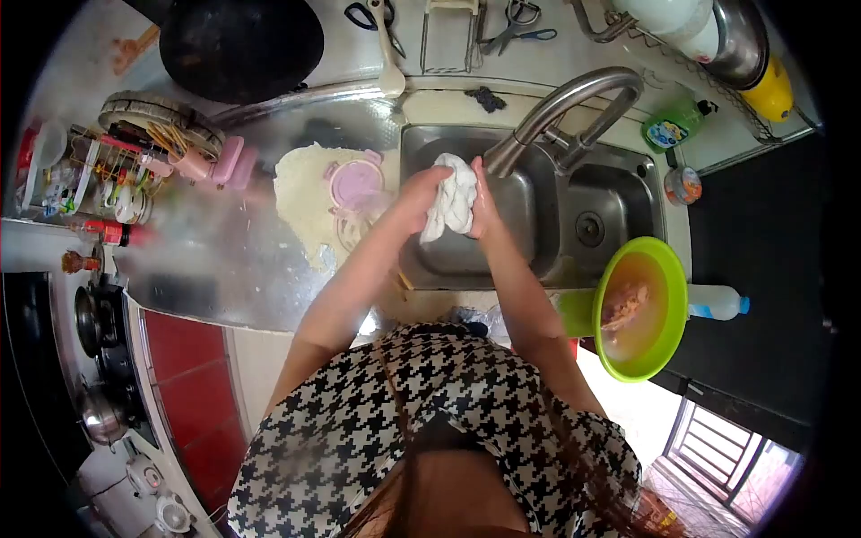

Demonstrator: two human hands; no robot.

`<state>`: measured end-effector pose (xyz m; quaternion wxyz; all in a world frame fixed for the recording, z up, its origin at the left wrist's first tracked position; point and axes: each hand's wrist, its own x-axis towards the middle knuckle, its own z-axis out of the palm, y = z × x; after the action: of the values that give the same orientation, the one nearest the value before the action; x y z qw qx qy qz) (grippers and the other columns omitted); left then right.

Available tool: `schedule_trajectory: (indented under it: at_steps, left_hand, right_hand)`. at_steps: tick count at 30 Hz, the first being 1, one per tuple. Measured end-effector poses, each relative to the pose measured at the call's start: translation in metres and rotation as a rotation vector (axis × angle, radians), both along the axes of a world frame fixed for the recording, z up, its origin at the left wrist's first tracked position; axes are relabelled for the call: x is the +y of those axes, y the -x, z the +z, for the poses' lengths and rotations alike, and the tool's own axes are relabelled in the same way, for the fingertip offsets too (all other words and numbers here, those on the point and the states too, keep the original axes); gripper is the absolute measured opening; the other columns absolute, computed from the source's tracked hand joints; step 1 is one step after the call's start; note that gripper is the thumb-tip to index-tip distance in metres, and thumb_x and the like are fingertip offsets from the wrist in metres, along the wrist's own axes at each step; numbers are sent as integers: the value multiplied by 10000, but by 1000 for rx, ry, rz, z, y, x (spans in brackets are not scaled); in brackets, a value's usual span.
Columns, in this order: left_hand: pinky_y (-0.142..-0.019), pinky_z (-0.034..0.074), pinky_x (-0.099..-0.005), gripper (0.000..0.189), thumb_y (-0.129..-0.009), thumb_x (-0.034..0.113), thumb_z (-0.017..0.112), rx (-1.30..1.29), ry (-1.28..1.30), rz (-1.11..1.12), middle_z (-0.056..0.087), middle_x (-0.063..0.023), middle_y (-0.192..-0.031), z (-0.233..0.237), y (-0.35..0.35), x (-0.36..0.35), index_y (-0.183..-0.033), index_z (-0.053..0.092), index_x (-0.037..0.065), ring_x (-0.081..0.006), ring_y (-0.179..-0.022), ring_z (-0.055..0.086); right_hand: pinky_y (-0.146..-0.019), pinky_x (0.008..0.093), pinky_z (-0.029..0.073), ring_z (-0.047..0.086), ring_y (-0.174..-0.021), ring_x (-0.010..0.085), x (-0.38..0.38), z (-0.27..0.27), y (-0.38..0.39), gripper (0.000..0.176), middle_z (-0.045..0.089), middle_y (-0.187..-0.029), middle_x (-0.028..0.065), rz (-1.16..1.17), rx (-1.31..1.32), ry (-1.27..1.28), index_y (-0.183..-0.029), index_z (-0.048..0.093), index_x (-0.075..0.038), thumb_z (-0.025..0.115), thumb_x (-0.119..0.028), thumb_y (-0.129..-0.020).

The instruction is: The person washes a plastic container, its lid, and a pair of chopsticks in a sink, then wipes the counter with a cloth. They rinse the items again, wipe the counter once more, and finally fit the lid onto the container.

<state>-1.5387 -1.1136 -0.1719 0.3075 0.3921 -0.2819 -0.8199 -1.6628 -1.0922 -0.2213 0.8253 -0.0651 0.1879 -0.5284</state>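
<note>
A crumpled white cloth (pixel 456 195) is squeezed between my two hands over the left basin of the steel sink (pixel 529 260). My left hand (pixel 420 199) grips it from the left, with the thumb near its top. Pressed against its right side is my right hand (pixel 484 204), fingers pointing up beside the faucet (pixel 574 99). The cloth's lower end hangs between the wrists. Left of the sink, a pale cloth (pixel 300 193) lies on the steel counter, with a pink round lid (pixel 357 184) on it. A clear container beside the lid is partly hidden by my left forearm.
A green bowl (pixel 677 309) holding cloudy liquid and pinkish food stands at the sink's right front, by a white bottle (pixel 717 302). Green dish soap (pixel 673 125) stands behind the sink. A black wok (pixel 242 45) hangs at back left. Pink holders (pixel 233 161) and jars line the left.
</note>
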Motion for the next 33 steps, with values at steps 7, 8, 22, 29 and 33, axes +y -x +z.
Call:
schedule_trajectory:
  at_steps: [7,8,22,29,33]
  left_hand:
    - [-721,457,-292,255,-828,103,503,-829,858,141,614,-118,-892,37,-53,19,-1070,573,62,-200,-767,595]
    - [-721,457,-292,255,-828,103,503,-832,854,150,614,-118,-892,39,-68,25,-1070,573,62,-200,-767,595]
    - [-893,397,-434,107,-709,43,551,-900,1407,18,580,-125,-998,5,-93,97,-815,566,48,-315,-977,532]
    - [-867,448,-413,195,-946,231,368,115,939,484,563,-177,-1027,100,-36,95,-981,435,52,-292,-974,569]
    - [-810,466,-395,229,-937,298,391,89,325,481,575,-118,-1003,15,8,49,-1035,438,95,-227,-930,586]
  right_hand:
    - [-717,363,526,608,-836,218,4,-70,42,258,588,-982,105,-215,427,-67,-1079,514,-19,523,-145,-855]
    - [-717,363,526,608,-836,218,4,-73,55,258,588,-982,105,-206,428,-64,-1079,514,-19,523,-145,-855]
    - [-595,313,490,575,-790,195,-27,-52,92,256,551,-966,90,-466,743,-95,-1054,485,-14,550,-111,-826]
    - [-608,309,479,551,-789,195,-98,-17,163,476,544,-959,113,-659,1159,-36,-1204,400,0,585,-80,-773]
    - [-599,314,474,535,-758,187,-140,-52,208,545,535,-954,113,-587,1199,-66,-1220,369,2,617,-107,-748]
